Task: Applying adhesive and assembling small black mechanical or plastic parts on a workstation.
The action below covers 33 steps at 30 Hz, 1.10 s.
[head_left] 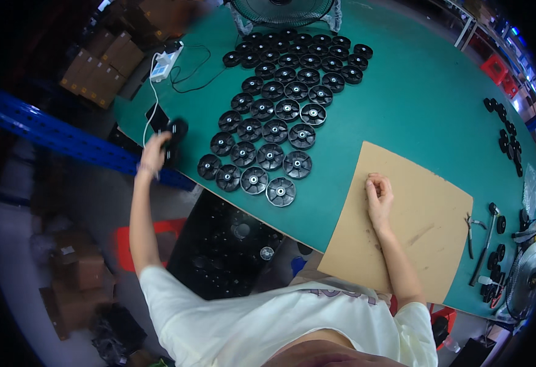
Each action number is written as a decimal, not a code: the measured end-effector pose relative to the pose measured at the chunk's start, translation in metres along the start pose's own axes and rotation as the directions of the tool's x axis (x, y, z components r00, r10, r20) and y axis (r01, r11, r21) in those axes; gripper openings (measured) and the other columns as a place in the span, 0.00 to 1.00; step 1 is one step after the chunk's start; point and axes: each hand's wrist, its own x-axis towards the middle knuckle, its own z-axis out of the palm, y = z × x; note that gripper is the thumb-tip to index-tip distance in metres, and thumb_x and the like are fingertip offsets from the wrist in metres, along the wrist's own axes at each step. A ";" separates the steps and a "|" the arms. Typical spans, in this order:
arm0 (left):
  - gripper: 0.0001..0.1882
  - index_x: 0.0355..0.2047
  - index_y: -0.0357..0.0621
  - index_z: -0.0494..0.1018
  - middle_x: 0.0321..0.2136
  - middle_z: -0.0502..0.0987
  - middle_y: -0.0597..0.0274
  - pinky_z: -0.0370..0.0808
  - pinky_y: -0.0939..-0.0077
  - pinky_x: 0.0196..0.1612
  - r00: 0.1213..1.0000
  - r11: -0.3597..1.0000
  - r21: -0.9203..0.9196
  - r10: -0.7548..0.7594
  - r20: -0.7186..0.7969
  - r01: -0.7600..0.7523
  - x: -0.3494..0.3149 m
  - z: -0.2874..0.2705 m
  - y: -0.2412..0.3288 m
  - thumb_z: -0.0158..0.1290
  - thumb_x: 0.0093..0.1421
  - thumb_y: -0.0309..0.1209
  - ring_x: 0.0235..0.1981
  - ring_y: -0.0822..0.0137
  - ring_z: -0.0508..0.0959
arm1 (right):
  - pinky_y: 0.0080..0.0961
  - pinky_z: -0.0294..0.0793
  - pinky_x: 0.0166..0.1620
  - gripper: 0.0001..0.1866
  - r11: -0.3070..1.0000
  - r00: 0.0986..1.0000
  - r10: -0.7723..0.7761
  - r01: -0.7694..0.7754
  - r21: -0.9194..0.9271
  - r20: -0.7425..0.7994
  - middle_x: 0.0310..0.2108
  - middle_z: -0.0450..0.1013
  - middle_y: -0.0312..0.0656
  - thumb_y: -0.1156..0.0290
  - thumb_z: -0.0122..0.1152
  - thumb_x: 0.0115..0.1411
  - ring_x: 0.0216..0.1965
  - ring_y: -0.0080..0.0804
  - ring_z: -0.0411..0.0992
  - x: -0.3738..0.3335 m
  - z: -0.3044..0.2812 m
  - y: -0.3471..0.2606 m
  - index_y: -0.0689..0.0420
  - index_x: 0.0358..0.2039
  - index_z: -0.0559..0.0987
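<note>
At the left edge of the green table, my left hand is closed on black wheels; motion blur hides how many it grips. Beside it lies a dark flat device with a white cable. Many black spoked wheels with light hubs lie flat in rows from the near edge toward the back. My right hand rests on a brown cardboard sheet, fingers curled in, with nothing visible in them.
A fan stands at the back and another at the right. A white power strip trails cables at left. More black wheels, a ratchet wrench and pliers lie at right. A blue beam runs beside the table.
</note>
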 end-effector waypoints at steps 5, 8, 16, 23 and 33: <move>0.25 0.39 0.43 0.70 0.35 0.70 0.50 0.68 0.64 0.44 0.983 0.988 -0.075 -0.124 0.133 0.135 -0.128 0.039 0.039 0.44 0.38 0.12 0.40 0.50 0.70 | 0.16 0.66 0.34 0.05 0.998 0.996 0.065 -0.066 0.011 0.057 0.38 0.66 0.40 0.74 0.51 0.55 0.31 0.20 0.64 0.006 -0.005 0.006 0.62 0.27 0.71; 0.23 0.43 0.48 0.69 0.43 0.67 0.52 0.67 0.63 0.47 0.850 0.903 0.045 -0.418 0.319 0.427 -0.163 0.045 0.055 0.53 0.42 0.22 0.46 0.49 0.68 | 0.18 0.66 0.36 0.06 0.991 0.986 0.133 -0.132 -0.016 0.103 0.39 0.65 0.40 0.72 0.51 0.55 0.33 0.22 0.64 0.013 0.000 -0.020 0.62 0.28 0.72; 0.13 0.38 0.39 0.69 0.34 0.72 0.52 0.71 0.68 0.35 0.992 0.994 -0.096 -0.058 -0.116 0.047 0.016 0.005 0.068 0.52 0.50 0.27 0.31 0.57 0.74 | 0.24 0.68 0.38 0.07 0.995 0.994 -0.079 0.083 -0.057 0.073 0.41 0.65 0.45 0.72 0.54 0.52 0.34 0.28 0.68 0.102 0.082 -0.009 0.61 0.31 0.73; 0.15 0.41 0.44 0.69 0.36 0.72 0.53 0.70 0.66 0.42 0.980 0.980 -0.198 -0.009 -0.199 -0.031 0.213 0.080 0.080 0.49 0.50 0.29 0.38 0.56 0.73 | 0.22 0.67 0.34 0.05 0.979 0.993 -0.104 0.112 -0.172 0.054 0.38 0.67 0.41 0.73 0.55 0.51 0.31 0.27 0.69 0.111 0.118 0.004 0.60 0.28 0.72; 0.28 0.53 0.62 0.60 0.44 0.67 0.51 0.65 0.63 0.50 0.975 0.980 0.178 -0.118 0.186 0.085 0.358 0.161 0.057 0.47 0.51 0.25 0.47 0.52 0.67 | 0.26 0.69 0.34 0.05 0.977 0.997 -0.003 0.019 -0.211 0.075 0.38 0.68 0.41 0.72 0.56 0.50 0.30 0.32 0.71 0.117 0.122 -0.009 0.58 0.27 0.73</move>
